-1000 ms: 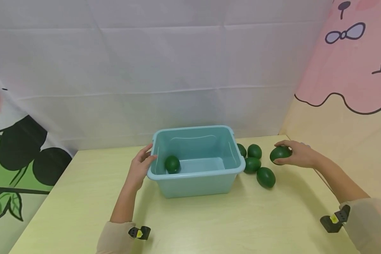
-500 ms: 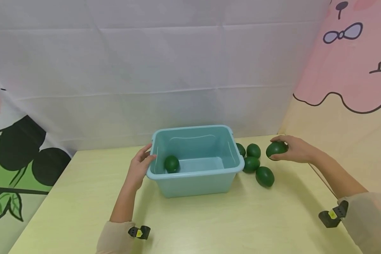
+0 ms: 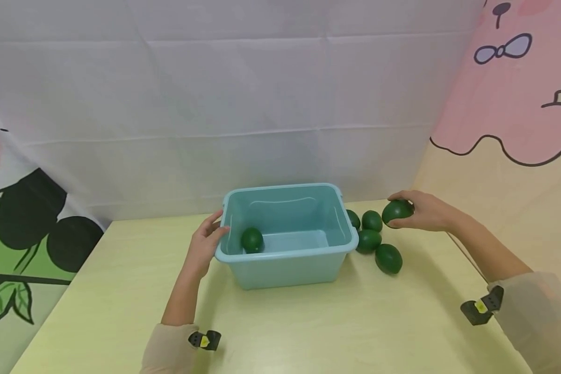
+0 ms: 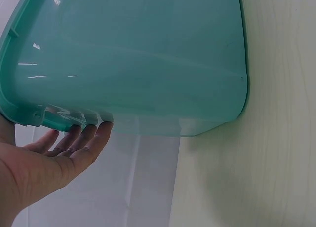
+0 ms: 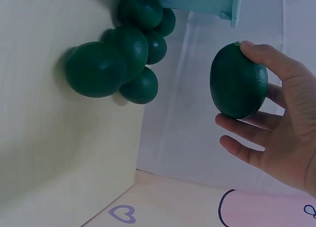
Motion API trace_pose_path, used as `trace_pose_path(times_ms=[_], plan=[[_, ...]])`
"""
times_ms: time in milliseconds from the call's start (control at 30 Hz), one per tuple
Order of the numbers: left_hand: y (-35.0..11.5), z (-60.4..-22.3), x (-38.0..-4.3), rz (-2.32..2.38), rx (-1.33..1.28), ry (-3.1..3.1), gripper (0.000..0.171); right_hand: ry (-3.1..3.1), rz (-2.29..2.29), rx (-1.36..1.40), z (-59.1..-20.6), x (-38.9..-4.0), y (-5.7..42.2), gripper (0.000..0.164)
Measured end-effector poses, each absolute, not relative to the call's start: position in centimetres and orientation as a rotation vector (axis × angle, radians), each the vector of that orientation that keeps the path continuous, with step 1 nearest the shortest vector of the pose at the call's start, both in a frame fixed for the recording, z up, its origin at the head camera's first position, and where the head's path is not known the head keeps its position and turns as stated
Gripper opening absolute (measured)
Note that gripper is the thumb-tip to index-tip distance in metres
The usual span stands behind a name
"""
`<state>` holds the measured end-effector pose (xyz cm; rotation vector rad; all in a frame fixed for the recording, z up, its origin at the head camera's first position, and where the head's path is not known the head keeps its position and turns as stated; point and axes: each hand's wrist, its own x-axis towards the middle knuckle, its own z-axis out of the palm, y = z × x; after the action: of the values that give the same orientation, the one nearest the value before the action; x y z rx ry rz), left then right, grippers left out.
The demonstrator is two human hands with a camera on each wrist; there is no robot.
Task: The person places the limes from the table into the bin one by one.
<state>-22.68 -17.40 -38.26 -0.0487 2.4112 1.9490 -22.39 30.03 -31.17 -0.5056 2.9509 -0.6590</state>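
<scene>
Standing at the pale yellow table (image 3: 308, 322), I noted the person's right hand (image 3: 427, 212) raised clear of the surface, its fingers and thumb curled round a dark green fruit (image 3: 397, 212); the right wrist view confirmed the fruit pinched between thumb above and fingers below, off the table; the held fruit was to the right of a teal plastic tub (image 3: 287, 259) and above a cluster of four more green fruits (image 3: 372, 240) lying on the table just beside the tub's right wall, several of them touching one another; the left hand (image 3: 204, 244) rested against the tub's left end, fingers straight and relaxed, their tips touching the underside of the rim, as the left wrist view showed; the hand gripped nothing; one further green fruit (image 3: 252, 240) lay inside the tub, at its left end on the floor; the tub stood upright near the table's far edge; a white cloth backdrop (image 3: 262, 104) hung behind; a pink cartoon panel (image 3: 519, 104) stood to the right.
</scene>
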Motion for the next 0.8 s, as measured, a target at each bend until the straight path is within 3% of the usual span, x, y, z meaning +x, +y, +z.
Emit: trace_pose_path(times_ms=[800], plan=[[-17.2,-37.8,-22.2,1.923,-0.032,2.425,0.055,2.962,-0.666,-0.594,-29.4,-23.2,27.4,0.064]])
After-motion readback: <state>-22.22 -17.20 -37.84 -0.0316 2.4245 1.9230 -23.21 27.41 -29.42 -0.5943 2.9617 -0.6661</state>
